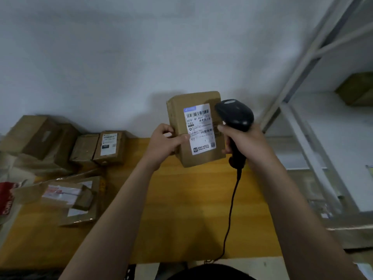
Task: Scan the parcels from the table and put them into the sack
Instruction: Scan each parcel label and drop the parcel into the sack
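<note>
My left hand grips a brown cardboard parcel by its left side and holds it upright above the yellow table. The parcel's white shipping label with barcodes faces me. My right hand grips the handle of a black barcode scanner, whose head sits just right of the label and close to it. The scanner's black cable hangs down toward the table's near edge. No sack is in view.
Several cardboard parcels are stacked at the table's left: a small labelled box, a taped box, bigger boxes and a flat carton. A red-and-white bag lies at far left. A metal shelf stands on the right.
</note>
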